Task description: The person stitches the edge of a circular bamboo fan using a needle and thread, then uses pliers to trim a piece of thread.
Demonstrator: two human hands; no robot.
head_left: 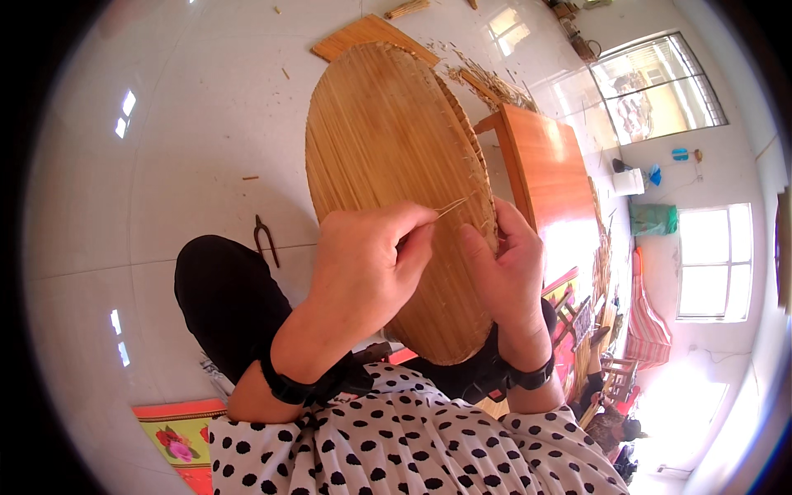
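Note:
Tilted up before me, above my lap, is a large oval bamboo panel (388,140) with a stitched, bound rim; a second layer shows along its right edge. My left hand (367,256) is closed in a pinch on a thin pale strand (450,208). That strand runs from my fingertips to the stitching near the panel's right rim. My right hand (507,260) grips this same rim, thumb on the front face and fingers curled round behind the edge, where they are partly hidden.
On the tiled floor at left lies a dark forked metal tool (264,239). A wooden board (363,37) and loose straw (503,87) lie beyond the panel. An orange-brown wooden table (549,165) stands to the right. Another person (610,425) sits at the lower right.

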